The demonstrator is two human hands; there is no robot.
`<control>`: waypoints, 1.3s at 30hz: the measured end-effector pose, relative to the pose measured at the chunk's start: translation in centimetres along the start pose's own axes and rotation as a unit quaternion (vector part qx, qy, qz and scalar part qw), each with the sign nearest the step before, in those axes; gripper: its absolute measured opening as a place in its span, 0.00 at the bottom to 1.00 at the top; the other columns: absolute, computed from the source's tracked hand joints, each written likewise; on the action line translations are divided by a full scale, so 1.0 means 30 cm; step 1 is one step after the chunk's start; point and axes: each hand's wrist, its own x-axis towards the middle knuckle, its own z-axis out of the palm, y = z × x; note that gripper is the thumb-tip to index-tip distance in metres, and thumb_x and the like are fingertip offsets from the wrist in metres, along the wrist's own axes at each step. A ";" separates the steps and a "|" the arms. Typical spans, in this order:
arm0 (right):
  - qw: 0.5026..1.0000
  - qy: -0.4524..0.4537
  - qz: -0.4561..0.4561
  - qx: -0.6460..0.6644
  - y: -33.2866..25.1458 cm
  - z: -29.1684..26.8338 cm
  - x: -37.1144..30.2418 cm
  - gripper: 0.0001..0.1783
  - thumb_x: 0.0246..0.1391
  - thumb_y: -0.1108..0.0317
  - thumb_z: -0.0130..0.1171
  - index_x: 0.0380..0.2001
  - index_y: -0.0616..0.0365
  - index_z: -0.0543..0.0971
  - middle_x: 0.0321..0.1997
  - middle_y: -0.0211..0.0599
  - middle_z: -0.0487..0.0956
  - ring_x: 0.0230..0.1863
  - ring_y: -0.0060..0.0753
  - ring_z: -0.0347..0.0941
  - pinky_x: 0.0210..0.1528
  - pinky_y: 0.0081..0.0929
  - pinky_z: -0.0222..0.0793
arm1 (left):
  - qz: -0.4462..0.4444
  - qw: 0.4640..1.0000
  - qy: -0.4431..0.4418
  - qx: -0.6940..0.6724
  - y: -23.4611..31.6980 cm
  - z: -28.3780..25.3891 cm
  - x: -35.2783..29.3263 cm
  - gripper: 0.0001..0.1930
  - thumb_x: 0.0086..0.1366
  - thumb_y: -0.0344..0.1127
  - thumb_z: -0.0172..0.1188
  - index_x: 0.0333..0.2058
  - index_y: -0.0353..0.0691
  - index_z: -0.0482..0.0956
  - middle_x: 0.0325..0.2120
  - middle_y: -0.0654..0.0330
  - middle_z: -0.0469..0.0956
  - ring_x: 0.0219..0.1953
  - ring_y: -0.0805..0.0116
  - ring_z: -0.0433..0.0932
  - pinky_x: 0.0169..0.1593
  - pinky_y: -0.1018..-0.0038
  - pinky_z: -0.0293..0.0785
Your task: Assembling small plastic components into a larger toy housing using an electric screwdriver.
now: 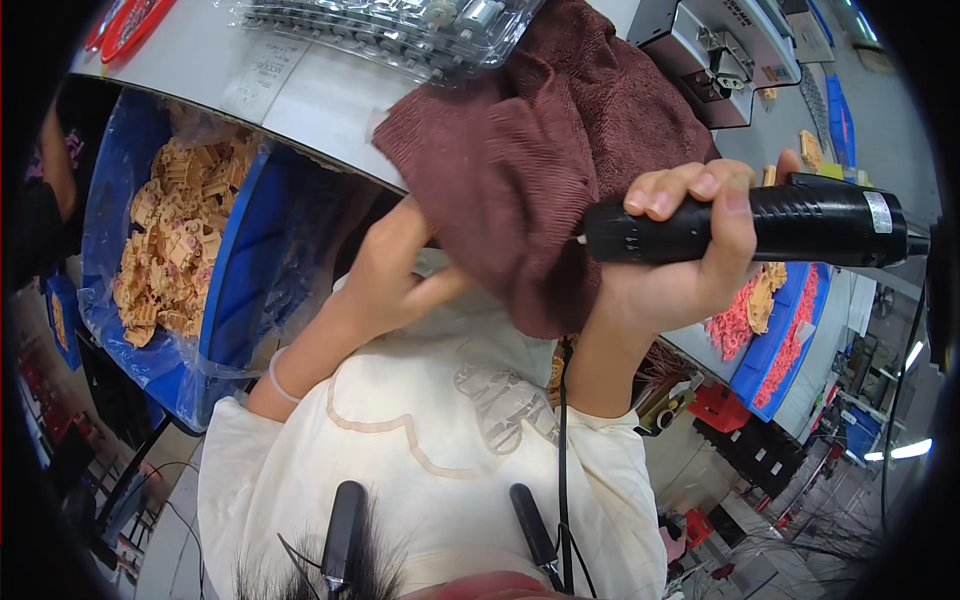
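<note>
My right hand [690, 230] is wrapped round a black electric screwdriver [820, 222]. The tool lies almost level, with its short pale tip pointing left at the brown cloth [500, 170]. That ribbed cloth drapes over the table's front edge and hangs down between my hands. My left hand [395, 265] is at the cloth's left edge, below the table edge. Its thumb reaches toward the cloth, while the other fingertips are hidden behind it, so what they hold, if anything, does not show.
A blue lined bin [225, 260] of tan plastic parts [180, 235] stands at the left. Clear plastic trays of small motors [400, 35] lie on the table [330, 130]. A metal power box [715, 55] sits at the back right, near blue trays of pink parts [785, 350].
</note>
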 end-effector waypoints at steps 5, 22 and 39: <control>0.998 0.017 -0.016 -0.055 0.039 0.048 -0.026 0.34 0.59 0.71 0.51 0.66 0.51 0.52 0.29 0.35 0.70 0.20 0.28 0.68 0.24 0.30 0.71 | 0.061 0.995 0.018 0.082 -0.025 0.056 0.033 0.19 0.45 0.26 0.71 0.36 0.31 0.76 0.28 0.50 0.74 0.28 0.51 0.77 0.31 0.66 0.73; 0.996 0.079 -0.051 0.001 0.047 0.038 -0.004 0.26 0.57 0.69 0.55 0.58 0.49 0.63 0.29 0.32 0.72 0.22 0.26 0.69 0.27 0.28 0.70 | 0.133 0.970 0.105 0.173 -0.046 0.088 0.071 0.15 0.42 0.22 0.67 0.34 0.33 0.81 0.27 0.52 0.80 0.25 0.57 0.78 0.31 0.73 0.73; 0.998 0.050 -0.027 0.033 0.061 0.048 -0.013 0.28 0.59 0.66 0.54 0.61 0.52 0.59 0.30 0.33 0.70 0.22 0.26 0.70 0.25 0.29 0.72 | 0.080 0.992 0.087 0.048 -0.065 0.067 0.090 0.15 0.40 0.28 0.70 0.31 0.33 0.79 0.22 0.54 0.75 0.23 0.55 0.73 0.28 0.67 0.70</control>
